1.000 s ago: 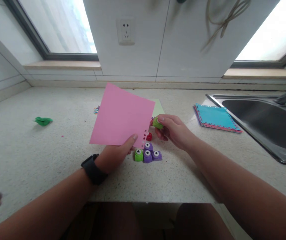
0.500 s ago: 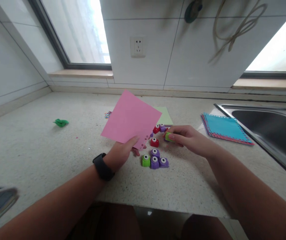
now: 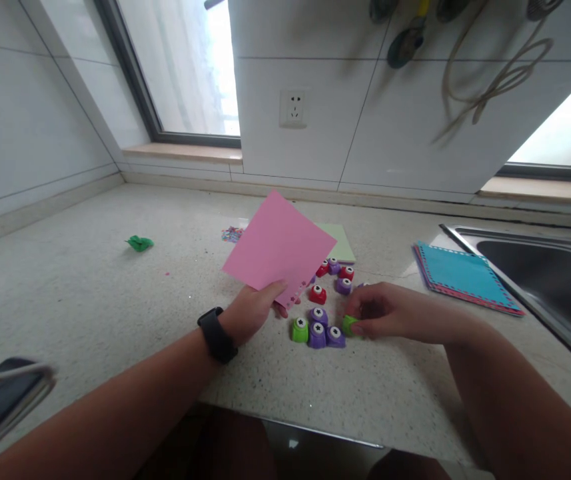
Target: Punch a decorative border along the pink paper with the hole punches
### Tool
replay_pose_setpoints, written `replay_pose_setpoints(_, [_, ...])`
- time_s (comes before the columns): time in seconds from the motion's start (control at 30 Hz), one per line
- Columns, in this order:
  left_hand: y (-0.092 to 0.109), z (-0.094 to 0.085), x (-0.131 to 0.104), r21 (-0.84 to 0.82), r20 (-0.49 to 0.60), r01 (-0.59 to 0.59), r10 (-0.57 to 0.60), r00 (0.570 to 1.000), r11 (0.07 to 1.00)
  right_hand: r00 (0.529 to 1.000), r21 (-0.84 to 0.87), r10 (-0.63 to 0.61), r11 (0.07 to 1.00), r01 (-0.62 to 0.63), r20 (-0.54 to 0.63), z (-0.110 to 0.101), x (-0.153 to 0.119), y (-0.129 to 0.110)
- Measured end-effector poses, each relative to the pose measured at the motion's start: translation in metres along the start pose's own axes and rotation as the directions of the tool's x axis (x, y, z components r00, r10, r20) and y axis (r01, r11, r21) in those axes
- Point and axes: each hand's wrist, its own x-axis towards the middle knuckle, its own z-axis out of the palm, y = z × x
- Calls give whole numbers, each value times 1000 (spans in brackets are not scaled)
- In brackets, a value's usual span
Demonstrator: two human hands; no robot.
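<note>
Shifted beside purple punches (image 3: pixel 318 335), right hand (image 3: pixel 390 310) pinches green punch (image 3: pixel 349 326); left hand (image 3: pixel 251 314) clasps pink paper (image 3: pixel 280 247).

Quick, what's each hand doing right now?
Left hand: closed, holding the pink paper near its lower corner.
Right hand: closed, holding a green punch.

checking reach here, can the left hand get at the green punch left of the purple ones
Probably, if it frees its grip: the left hand holds the pink paper, but the green punch sits close by with bare counter between.
</note>
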Motion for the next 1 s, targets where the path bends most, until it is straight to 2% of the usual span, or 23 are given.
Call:
replay_pose_setpoints(0.2, [1,1,0,17,-19,13,-13,1000,1000,997,70,55,996,-59,62,6,5,0])
replay_pose_setpoints(0.37, [6,4,-2,51,-37,10,-8,999,999,995,52,101,994,-101,3,9,9,2])
replay_pose_setpoints(0.47, [7,5,-2,46,-50,17,-14,999,999,988,92,151,985,-149,-11,10,8,3])
replay_pose_setpoints(0.53, [7,5,-2,37,-58,20,-18,998,999,990,134,138,982,-136,-2,10,6,5])
replay_pose_setpoints(0.6, [5,4,-2,38,-64,27,-24,998,999,995,164,86,983,-78,-45,7,5,7])
replay_pose_setpoints(0.7, [2,3,-1,41,-68,31,-29,997,999,979,186,21,982,17,-203,3,5,9])
replay_pose_setpoints(0.77, [0,1,-1,35,-65,28,-26,998,999,953,165,18,986,34,-304,-1,7,11])
replay_pose_setpoints(0.83, [-1,1,0,29,-58,22,-21,998,999,904,99,25,995,19,-426,-5,9,13])
replay_pose_setpoints(0.93, [-1,1,0,32,-56,18,-16,998,999,773,-64,5,996,-59,-634,-10,13,20])
replay_pose_setpoints(1.0, [0,2,0,27,-62,18,-17,998,999,687,-168,-28,976,-137,-726,-13,15,28])
